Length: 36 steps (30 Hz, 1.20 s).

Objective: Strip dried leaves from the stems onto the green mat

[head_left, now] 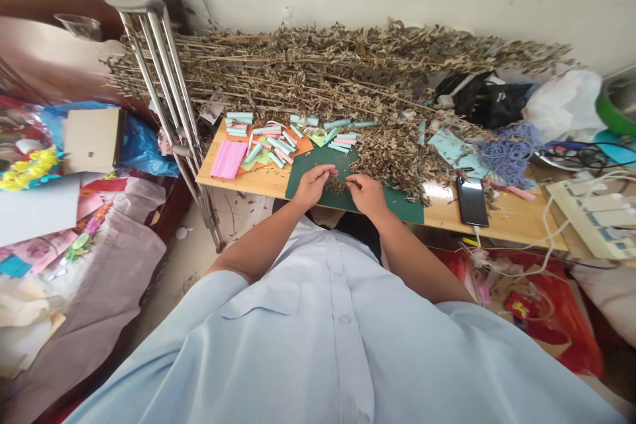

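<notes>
My left hand (pixel 313 185) rests at the near edge of a dark green mat (pixel 313 162), its fingers stretched out and slightly curved beside a small heap of crumbled dried leaves (pixel 336 186). Across that heap, my right hand (pixel 366 194) has its fingertips pinched together on some dried leaf bits. A larger pile of dried leaves (pixel 392 159) covers the mat's right part, just beyond my right hand. Farther left lie several rolled paper tubes (pixel 283 144) in light blue and pink, next to a stack of pink paper (pixel 229 159).
Long bundles of dried stalks (pixel 298 66) line the wall behind. Metal crutches (pixel 169 79) lean at the table's left end. On the right are a black phone (pixel 472 200) with a cable, purple yarn (pixel 509 152) and a power strip (pixel 596 212).
</notes>
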Available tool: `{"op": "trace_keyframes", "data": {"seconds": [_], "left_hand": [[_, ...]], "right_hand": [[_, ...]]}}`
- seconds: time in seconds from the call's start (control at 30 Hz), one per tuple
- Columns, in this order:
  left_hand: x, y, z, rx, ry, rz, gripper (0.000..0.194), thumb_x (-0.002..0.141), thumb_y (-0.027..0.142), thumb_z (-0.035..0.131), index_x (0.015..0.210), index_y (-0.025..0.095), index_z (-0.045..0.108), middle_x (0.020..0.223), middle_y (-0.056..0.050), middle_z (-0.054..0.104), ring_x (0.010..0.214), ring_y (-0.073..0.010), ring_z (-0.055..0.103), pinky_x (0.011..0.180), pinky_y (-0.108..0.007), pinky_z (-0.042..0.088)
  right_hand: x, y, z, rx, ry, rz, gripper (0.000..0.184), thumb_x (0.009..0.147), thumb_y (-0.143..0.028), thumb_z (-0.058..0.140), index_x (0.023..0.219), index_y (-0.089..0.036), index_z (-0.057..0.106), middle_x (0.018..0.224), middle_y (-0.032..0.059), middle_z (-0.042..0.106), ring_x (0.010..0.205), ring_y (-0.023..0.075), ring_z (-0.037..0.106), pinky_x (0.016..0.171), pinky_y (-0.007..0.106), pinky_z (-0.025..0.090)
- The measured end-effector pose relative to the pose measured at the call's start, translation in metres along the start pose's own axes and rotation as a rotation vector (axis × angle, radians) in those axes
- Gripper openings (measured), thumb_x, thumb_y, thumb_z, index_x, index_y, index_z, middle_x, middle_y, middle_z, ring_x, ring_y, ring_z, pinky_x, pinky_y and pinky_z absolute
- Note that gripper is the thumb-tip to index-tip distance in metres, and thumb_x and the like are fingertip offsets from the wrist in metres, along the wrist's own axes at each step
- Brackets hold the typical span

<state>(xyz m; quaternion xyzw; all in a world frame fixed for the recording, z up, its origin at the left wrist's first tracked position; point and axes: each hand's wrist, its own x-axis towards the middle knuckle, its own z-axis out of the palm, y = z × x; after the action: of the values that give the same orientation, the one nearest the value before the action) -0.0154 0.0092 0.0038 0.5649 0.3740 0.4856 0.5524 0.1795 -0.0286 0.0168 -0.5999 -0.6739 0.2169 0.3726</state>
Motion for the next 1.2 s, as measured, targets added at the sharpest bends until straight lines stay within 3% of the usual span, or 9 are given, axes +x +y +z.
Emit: {"op": "trace_keyframes", "data": {"seconds": [0.27, 0.43, 0.53, 0.63, 0.77, 0.87, 1.0, 1.1, 1.2], "left_hand": [[0.005, 0.010, -0.002, -0.092, -0.218, -0.066, 0.051, 0.095, 0.049, 0.058, 0.133, 0.015, 0.062, 0.126, -0.016, 0.069, 0.117, -0.0284, 0.067, 0.108, -0.047, 0.046], [0.001, 0.015, -0.010, 0.322, -0.158, 0.046, 0.039, 0.097, 0.039, 0.054, 0.126, 0.016, 0.067, 0.127, -0.013, 0.070, 0.121, -0.0256, 0.065, 0.110, -0.044, 0.047], [-0.001, 0.016, -0.010, 0.594, -0.213, 0.185, 0.032, 0.093, 0.030, 0.059, 0.120, 0.017, 0.071, 0.125, -0.012, 0.070, 0.121, -0.0251, 0.064, 0.110, -0.043, 0.047], [-0.001, 0.014, -0.004, 0.704, -0.285, 0.304, 0.028, 0.091, 0.026, 0.061, 0.115, 0.018, 0.073, 0.125, -0.013, 0.070, 0.122, -0.0258, 0.064, 0.111, -0.047, 0.046], [0.002, 0.014, 0.005, 0.794, -0.321, 0.293, 0.034, 0.082, 0.021, 0.070, 0.116, 0.022, 0.073, 0.133, -0.013, 0.066, 0.134, -0.0323, 0.053, 0.116, -0.057, 0.036], [0.009, 0.019, -0.001, 0.725, -0.244, 0.273, 0.045, 0.084, 0.018, 0.065, 0.129, 0.022, 0.067, 0.133, -0.012, 0.066, 0.133, -0.0313, 0.054, 0.117, -0.054, 0.035], [0.021, 0.028, -0.029, 0.552, 0.063, 0.180, 0.041, 0.093, 0.017, 0.050, 0.130, 0.019, 0.066, 0.122, -0.010, 0.071, 0.118, -0.0235, 0.063, 0.110, -0.042, 0.044], [0.018, 0.030, -0.044, 0.557, 0.086, 0.112, 0.036, 0.091, 0.019, 0.056, 0.125, 0.018, 0.068, 0.109, -0.008, 0.075, 0.110, -0.0232, 0.067, 0.106, -0.041, 0.047], [0.005, 0.028, -0.042, 0.568, 0.089, 0.103, 0.029, 0.092, 0.024, 0.059, 0.118, 0.018, 0.072, 0.105, -0.009, 0.076, 0.106, -0.0234, 0.068, 0.103, -0.041, 0.049]], "right_hand": [[-0.014, 0.006, -0.002, -0.038, 0.038, 0.038, 0.023, 0.089, -0.028, 0.056, 0.101, -0.024, 0.076, 0.098, 0.0052, 0.077, 0.083, 0.0220, 0.070, 0.084, 0.037, 0.054], [-0.023, 0.023, -0.009, -0.105, 0.093, 0.091, 0.024, 0.089, -0.030, 0.055, 0.101, -0.023, 0.075, 0.099, 0.0065, 0.076, 0.084, 0.0233, 0.069, 0.084, 0.038, 0.054], [-0.022, 0.030, -0.015, -0.178, 0.163, 0.121, 0.023, 0.087, -0.029, 0.056, 0.100, -0.021, 0.074, 0.100, 0.0091, 0.074, 0.087, 0.0246, 0.067, 0.086, 0.039, 0.054], [-0.016, 0.033, -0.021, -0.238, 0.216, 0.136, 0.024, 0.085, -0.027, 0.057, 0.100, -0.019, 0.073, 0.100, 0.0109, 0.072, 0.092, 0.0262, 0.066, 0.088, 0.040, 0.053], [-0.004, 0.031, -0.026, -0.258, 0.236, 0.169, 0.025, 0.085, -0.027, 0.058, 0.103, -0.019, 0.072, 0.097, 0.0105, 0.070, 0.092, 0.0267, 0.064, 0.090, 0.041, 0.052], [0.000, 0.028, -0.027, -0.232, 0.234, 0.158, 0.024, 0.087, -0.029, 0.058, 0.103, -0.019, 0.072, 0.093, 0.0101, 0.068, 0.090, 0.0267, 0.063, 0.091, 0.042, 0.050], [-0.007, 0.030, -0.028, -0.216, 0.243, 0.139, 0.025, 0.087, -0.032, 0.058, 0.102, -0.019, 0.072, 0.091, 0.0096, 0.069, 0.088, 0.0261, 0.062, 0.089, 0.042, 0.051], [-0.012, 0.033, -0.029, -0.220, 0.236, 0.149, 0.024, 0.086, -0.031, 0.057, 0.101, -0.019, 0.072, 0.090, 0.0092, 0.069, 0.087, 0.0255, 0.063, 0.086, 0.041, 0.052], [-0.007, 0.036, -0.028, -0.237, 0.242, 0.155, 0.022, 0.088, -0.031, 0.056, 0.098, -0.019, 0.072, 0.092, 0.0102, 0.069, 0.089, 0.0258, 0.063, 0.087, 0.041, 0.051]]}}
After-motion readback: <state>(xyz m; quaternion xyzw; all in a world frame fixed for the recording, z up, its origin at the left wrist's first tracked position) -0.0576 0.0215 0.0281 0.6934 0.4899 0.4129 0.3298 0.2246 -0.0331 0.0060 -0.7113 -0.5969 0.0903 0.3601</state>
